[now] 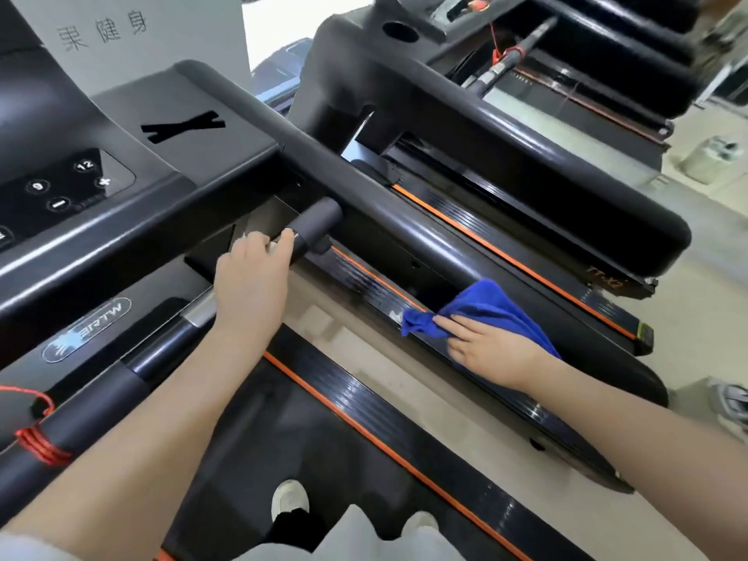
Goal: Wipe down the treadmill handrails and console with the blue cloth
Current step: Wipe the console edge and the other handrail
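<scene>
Our left hand [251, 285] grips the short crossbar grip [315, 224]; our right hand [491, 350], fingers flat, presses the blue cloth [498, 303] against the right handrail [404, 220].

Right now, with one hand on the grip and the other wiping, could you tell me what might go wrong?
1. The blue cloth trails a loose corner over the side rail; it might snag or slip from under the right hand.
2. The left hand holds the short grip beside the console buttons; a slip could press one.
</scene>
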The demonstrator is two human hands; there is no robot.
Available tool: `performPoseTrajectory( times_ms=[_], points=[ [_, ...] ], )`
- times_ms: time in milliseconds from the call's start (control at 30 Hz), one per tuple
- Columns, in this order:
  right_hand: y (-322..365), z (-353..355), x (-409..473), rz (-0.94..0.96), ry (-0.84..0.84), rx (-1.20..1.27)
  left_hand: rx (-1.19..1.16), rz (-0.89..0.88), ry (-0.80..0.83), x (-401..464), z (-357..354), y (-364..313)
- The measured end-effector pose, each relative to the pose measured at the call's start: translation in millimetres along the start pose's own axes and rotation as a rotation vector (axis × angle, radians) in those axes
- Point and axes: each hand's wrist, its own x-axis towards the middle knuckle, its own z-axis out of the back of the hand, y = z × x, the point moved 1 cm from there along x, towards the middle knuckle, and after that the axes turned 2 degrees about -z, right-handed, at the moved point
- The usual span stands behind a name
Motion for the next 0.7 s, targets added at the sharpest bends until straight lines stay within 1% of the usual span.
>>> performPoseTrajectory(
  times_ms=[67, 167, 233, 333, 400, 467, 500, 567, 700],
  points=[
    [7.9, -18.1, -26.8, 0.005, 0.027, 0.006, 0.017, 0.014, 0.004, -2.3, 0.7, -5.2],
    [0.3, -22.1, -44.7, -0.034, -0.162, 0.071, 0.062, 0.071, -0.005, -11.7, -3.8, -24.8],
    [-12.7, -16.9, -40.0, -0.075, -0.332, 0.134, 0.026, 0.041, -0.009, -21.5, -2.7, -49.3],
    [-28.1, -0.7, -24.4, -0.141, -0.535, 0.217, -0.140, -0.040, 0.084, -33.6, -3.9, -91.4],
    [-35.2, 9.9, -19.2, -0.224, -0.633, 0.305, -0.387, -0.053, 0.133, -41.2, -5.1, -116.6],
    [-41.3, 12.9, -20.1, -0.322, -0.656, 0.414, -0.666, -0.038, 0.108, -49.2, -1.4, -138.1],
    [-42.5, 11.0, -22.1, -0.366, -0.654, 0.482, -0.752, -0.016, 0.089, -52.8, 3.3, -147.6],
    [-41.4, 1.7, -28.0, -0.444, -0.648, 0.627, -0.842, 0.043, 0.087, -58.5, 12.1, -164.8],
    [-38.7, -21.4, -60.3, -0.536, -0.670, 0.920, -0.896, 0.141, 0.166, -68.3, 13.6, -197.2]
  ],
)
